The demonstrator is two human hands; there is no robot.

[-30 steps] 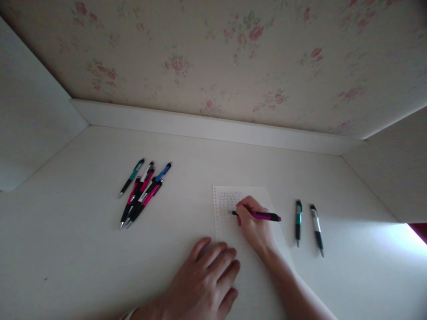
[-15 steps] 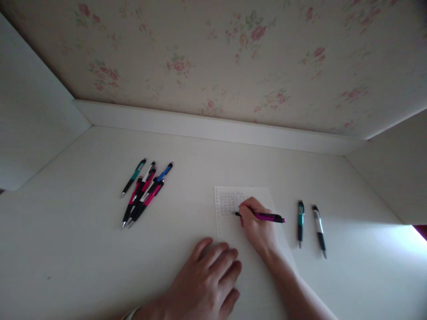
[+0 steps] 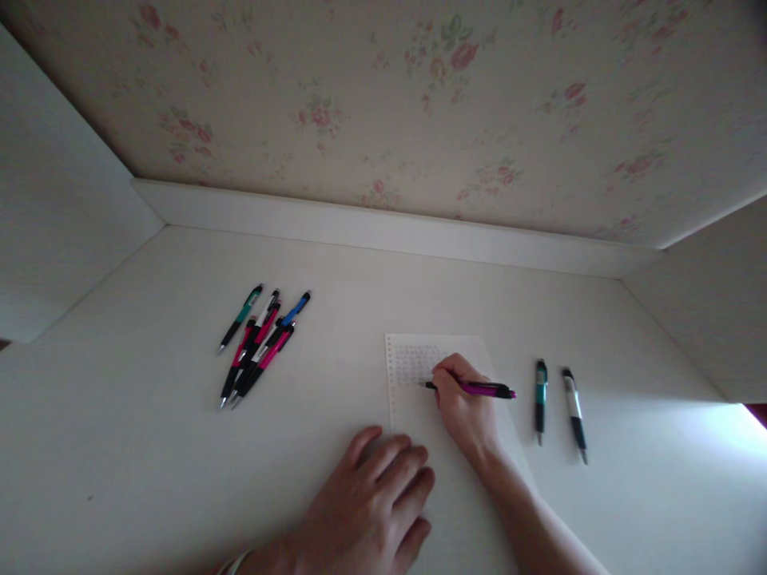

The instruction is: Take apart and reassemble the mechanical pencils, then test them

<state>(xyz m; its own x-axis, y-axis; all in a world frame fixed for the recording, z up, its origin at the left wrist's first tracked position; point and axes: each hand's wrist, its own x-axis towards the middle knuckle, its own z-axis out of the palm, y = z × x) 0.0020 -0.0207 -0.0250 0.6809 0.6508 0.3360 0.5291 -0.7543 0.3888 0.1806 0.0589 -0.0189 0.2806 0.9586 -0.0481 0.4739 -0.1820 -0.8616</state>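
Note:
A purple and black pen (image 3: 488,389) is held in my right hand (image 3: 467,403), its tip at the written lines on a sheet of paper (image 3: 413,411). Small handwriting fills the sheet's upper left part, and punched holes run down its left edge. My left hand (image 3: 375,499) lies flat with fingers spread, its fingertips over the lower left part of the paper. My right hand and forearm hide much of the sheet's right side.
On the white desk (image 3: 149,447), a pile of several pens (image 3: 257,351) in pink, white, blue and teal lies left. A teal pen (image 3: 540,399) and a white pen (image 3: 574,411) lie right of the paper. A white ledge (image 3: 383,228) and flowered wall stand behind.
My right hand and the pen have shifted very slightly to the right along the writing. My left hand and the loose pens stay where they were.

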